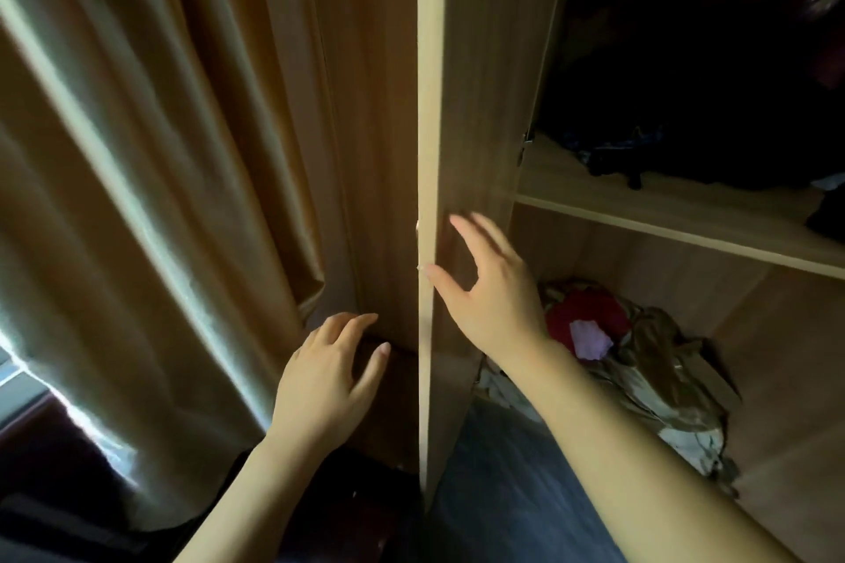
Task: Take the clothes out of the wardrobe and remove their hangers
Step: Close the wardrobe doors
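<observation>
Head cam only here. The wardrobe door (430,105) is swung out and seen edge-on, so its pale edge runs straight down the middle, between the two hands.

The right hand (494,311) is on the inner side of the door. Its fingers are spread and pretty much straight, and it's not gripping anything. The thumb tip sits right at the pale edge. The fingers are a bit blurred, so I can't tell how firmly they touch the panel.

The left hand (327,384) is lower, on the outer side of the door. It's loose, with relaxed fingers and nothing in it, just short of the wood. Left of that hand and above it hangs a tan curtain (137,151) with light along its folds.

The wardrobe (640,261) is open to the right of the right hand. Up above that hand, over a shelf (663,215), there are dark clothes (686,105), too murky to make out. Just to the right of the right wrist and below it, a pile of clothes (663,375) lies on the wardrobe bottom. It's olive, crumpled stuff with a red piece (590,311) and a lilac piece (590,341) closest to the wrist.
</observation>
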The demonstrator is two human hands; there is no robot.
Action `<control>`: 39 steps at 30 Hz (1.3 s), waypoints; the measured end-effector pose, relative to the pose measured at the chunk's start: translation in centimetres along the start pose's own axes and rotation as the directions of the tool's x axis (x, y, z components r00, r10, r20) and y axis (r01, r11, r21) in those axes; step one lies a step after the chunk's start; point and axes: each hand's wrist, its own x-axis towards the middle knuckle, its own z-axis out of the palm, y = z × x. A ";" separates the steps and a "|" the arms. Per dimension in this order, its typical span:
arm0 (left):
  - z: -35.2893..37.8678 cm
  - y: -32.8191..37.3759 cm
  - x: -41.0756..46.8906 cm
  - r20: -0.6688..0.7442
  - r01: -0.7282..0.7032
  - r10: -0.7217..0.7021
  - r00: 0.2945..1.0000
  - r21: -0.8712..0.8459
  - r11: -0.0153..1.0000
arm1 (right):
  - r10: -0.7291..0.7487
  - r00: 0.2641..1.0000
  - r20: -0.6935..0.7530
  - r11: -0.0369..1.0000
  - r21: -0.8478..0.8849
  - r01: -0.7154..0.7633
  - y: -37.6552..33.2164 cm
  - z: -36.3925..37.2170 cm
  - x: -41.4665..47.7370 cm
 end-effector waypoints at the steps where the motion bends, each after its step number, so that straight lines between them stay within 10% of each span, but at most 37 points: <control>1: -0.1 -0.5 0.3 0.013 -0.015 0.015 1.000 -0.009 1.000 | 0.024 0.999 -0.044 1.000 -0.002 -0.024 -0.6 0.6 0.2; 19: 0.5 2.0 8.5 0.043 -0.330 0.344 0.938 -0.190 0.925 | 0.017 0.865 -0.502 0.999 0.044 0.006 2.7 -0.7 -1.7; 29: 4.5 13.3 13.5 0.072 -0.581 0.636 0.768 -0.341 0.739 | -0.051 0.723 -0.689 0.984 -0.159 -0.083 12.8 -10.1 -4.1; 39: 11.1 27.5 23.9 -0.184 -0.765 0.743 0.643 -0.108 0.635 | 0.047 0.729 -0.683 0.978 -0.119 -0.174 26.6 -19.9 1.4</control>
